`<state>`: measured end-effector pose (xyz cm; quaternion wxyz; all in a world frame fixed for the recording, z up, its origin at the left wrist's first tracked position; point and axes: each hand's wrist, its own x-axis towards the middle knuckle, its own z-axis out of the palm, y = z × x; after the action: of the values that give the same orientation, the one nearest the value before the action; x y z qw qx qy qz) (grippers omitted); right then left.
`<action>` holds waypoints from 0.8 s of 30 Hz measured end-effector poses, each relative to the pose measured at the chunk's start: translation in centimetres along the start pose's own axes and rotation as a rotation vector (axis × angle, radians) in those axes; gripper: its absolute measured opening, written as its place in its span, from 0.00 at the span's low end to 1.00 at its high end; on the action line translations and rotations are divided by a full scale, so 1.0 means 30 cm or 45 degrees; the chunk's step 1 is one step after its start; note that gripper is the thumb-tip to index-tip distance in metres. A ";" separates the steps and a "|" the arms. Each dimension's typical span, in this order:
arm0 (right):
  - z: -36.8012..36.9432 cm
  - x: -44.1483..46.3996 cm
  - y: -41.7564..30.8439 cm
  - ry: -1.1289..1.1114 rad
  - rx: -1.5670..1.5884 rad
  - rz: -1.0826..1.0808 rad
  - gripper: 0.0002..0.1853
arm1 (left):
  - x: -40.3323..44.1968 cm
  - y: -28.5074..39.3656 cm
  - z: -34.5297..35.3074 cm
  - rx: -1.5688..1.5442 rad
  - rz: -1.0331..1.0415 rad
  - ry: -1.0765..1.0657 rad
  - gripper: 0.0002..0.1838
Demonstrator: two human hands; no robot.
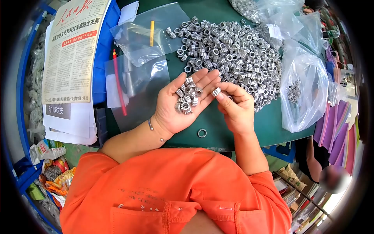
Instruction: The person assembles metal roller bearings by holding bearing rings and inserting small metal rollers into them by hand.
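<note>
My left hand (173,105) is turned palm up, fingers stretched out, and holds a small heap of notched metal rings (188,94) in its palm. Beside its fingertips, my right hand (235,104) pinches one metal ring (216,91) between thumb and forefinger. A large pile of similar silvery rings (233,54) spreads over the green table just beyond both hands. One separate, smoother-looking ring (201,133) lies flat near the front edge, below the left palm.
On the left, a newspaper (74,50) lies over a blue bin (111,50). Clear plastic sheets (150,78), a red pen (120,85) and a yellow stick (152,33) are nearby. A clear bag with rings (304,85) stands right. Another person's arm (311,156) shows at far right.
</note>
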<state>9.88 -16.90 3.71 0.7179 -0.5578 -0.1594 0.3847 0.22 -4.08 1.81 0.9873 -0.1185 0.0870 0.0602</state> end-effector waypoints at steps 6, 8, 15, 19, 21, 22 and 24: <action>-0.004 0.001 0.000 -0.012 0.178 0.120 0.10 | -0.002 0.000 0.002 -0.001 -0.003 0.025 0.23; 0.001 -0.001 0.004 0.002 0.100 0.061 0.10 | -0.003 -0.001 0.004 0.004 -0.004 0.024 0.23; -0.016 0.006 0.007 -0.027 0.217 0.101 0.09 | -0.005 -0.002 0.008 -0.029 -0.008 0.030 0.22; -0.024 0.010 0.000 -0.018 0.413 0.221 0.08 | -0.005 -0.003 0.005 -0.044 -0.014 0.020 0.22; -0.028 0.011 -0.001 -0.031 0.446 0.237 0.08 | -0.004 -0.004 0.005 -0.044 -0.013 0.017 0.22; -0.028 0.012 -0.001 -0.040 0.433 0.233 0.08 | -0.004 -0.005 0.007 -0.043 -0.010 0.022 0.22; -0.021 0.012 -0.009 -0.042 0.432 0.241 0.07 | -0.008 -0.003 0.014 -0.066 -0.004 0.042 0.22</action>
<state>10.63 -17.09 3.69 0.7596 -0.4349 -0.0510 0.4809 0.06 -4.09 2.29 0.9824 -0.1451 0.1016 0.0590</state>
